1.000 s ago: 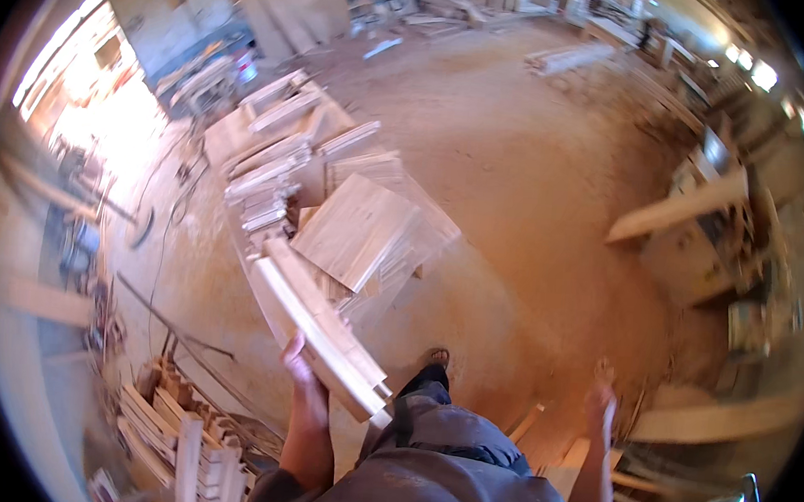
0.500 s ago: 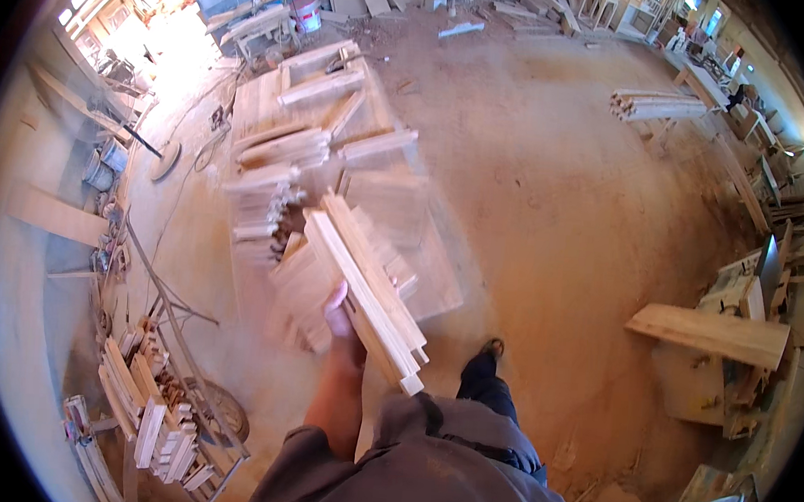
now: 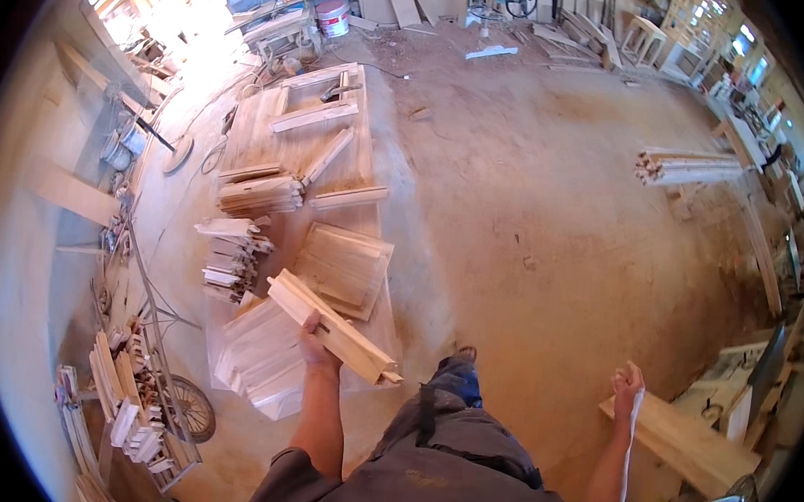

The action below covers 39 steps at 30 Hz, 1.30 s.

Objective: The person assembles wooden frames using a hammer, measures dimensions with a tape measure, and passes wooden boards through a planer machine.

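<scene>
Left hand (image 3: 315, 342) at lower centre-left grips stacked wooden boards (image 3: 333, 328); right hand (image 3: 628, 386) at lower right, loosely curled, empty, near plank (image 3: 685, 443).

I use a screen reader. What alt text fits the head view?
A person's left hand grips a bundle of wooden slats over a low platform stacked with cut wood. The right hand hangs empty and curled above a sawdust floor.
</scene>
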{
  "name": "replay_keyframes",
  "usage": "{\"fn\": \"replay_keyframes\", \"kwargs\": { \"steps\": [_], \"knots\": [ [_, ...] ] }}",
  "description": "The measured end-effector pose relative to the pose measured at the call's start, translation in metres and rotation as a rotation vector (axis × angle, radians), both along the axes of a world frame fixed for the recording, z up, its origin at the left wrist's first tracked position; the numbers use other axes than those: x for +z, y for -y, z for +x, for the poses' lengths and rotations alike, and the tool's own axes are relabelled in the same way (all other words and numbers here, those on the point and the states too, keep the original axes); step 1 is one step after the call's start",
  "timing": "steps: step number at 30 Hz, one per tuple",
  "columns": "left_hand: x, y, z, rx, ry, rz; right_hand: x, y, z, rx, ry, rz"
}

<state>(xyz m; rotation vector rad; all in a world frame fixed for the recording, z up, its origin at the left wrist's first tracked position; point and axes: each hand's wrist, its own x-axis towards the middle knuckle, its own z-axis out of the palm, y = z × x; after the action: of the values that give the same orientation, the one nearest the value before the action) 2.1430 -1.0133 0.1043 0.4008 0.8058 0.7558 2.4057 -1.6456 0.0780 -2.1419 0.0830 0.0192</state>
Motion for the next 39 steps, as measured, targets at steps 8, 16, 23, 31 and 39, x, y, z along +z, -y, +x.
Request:
{"fn": "replay_keyframes", "kwargs": {
  "steps": [8, 16, 23, 31, 39],
  "knots": [
    [-0.097, -0.086, 0.168, 0.311, 0.032, 0.065, -0.132, -0.089, 0.219, 0.501, -0.086, -0.755],
    [-0.104, -0.172, 0.330, 0.456, -0.114, 0.033, -0.172, -0.132, 0.361, 0.505, -0.728, -0.785],
    [-0.132, -0.303, 0.433, 0.550, -0.218, 0.105, -0.228, -0.248, 0.593, 0.671, -0.757, -0.793],
    [-0.118, -0.375, 0.497, 0.772, -0.396, 0.145, -0.173, -0.631, 1.001, 0.774, -0.124, -0.643],
    [-0.210, -0.521, 0.473, 0.874, -0.410, -0.087, -0.053, -1.073, 0.894, 1.128, -0.522, 0.224]
  ]
}}
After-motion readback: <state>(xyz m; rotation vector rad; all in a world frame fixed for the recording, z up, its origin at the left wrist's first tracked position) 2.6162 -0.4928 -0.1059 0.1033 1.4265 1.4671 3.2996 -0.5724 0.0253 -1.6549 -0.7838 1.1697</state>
